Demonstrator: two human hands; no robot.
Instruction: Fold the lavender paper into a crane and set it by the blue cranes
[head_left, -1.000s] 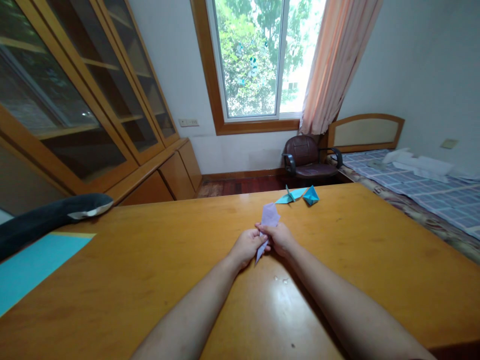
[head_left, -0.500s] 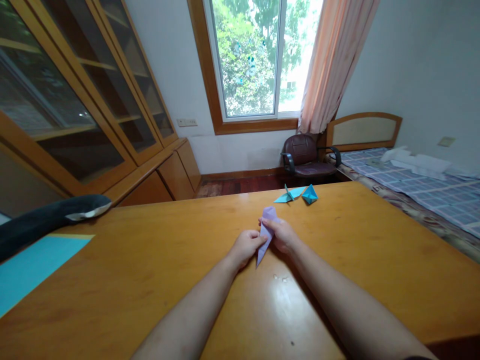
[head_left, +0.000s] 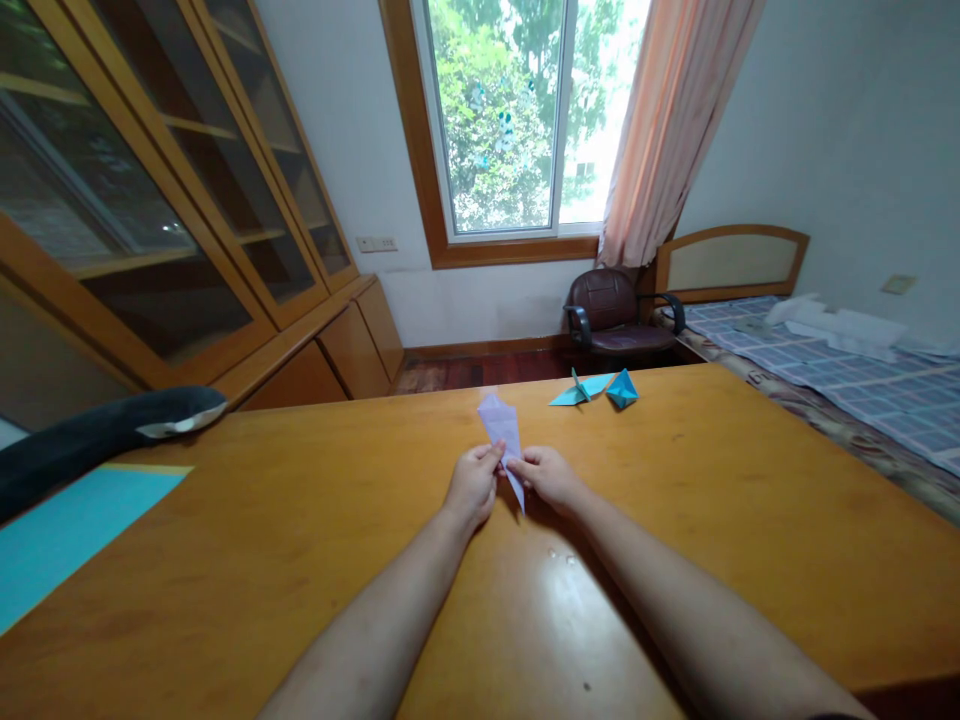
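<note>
A folded sheet of purple origami paper is held just above the table between both my hands. It is long and narrow, with a sharp point towards me and a wider, angled far end. My left hand pinches its left edge, thumb on top. From the right, my right hand grips the lower part near the point, also thumb uppermost. The fingers beneath the paper are mostly hidden. Beyond my right hand, near the far edge, lie a light blue folded paper piece and a darker blue folded piece.
The wooden table spreads under my arms. On its left lie turquoise paper sheets beside a dark plush-looking object. Past the table stand a brown armchair, a bed on the right and a glass-fronted cabinet on the left.
The purple paper has swung so its wide end leans left and away. My left hand has shifted up its left edge, while my right hand has slid down towards the point.
</note>
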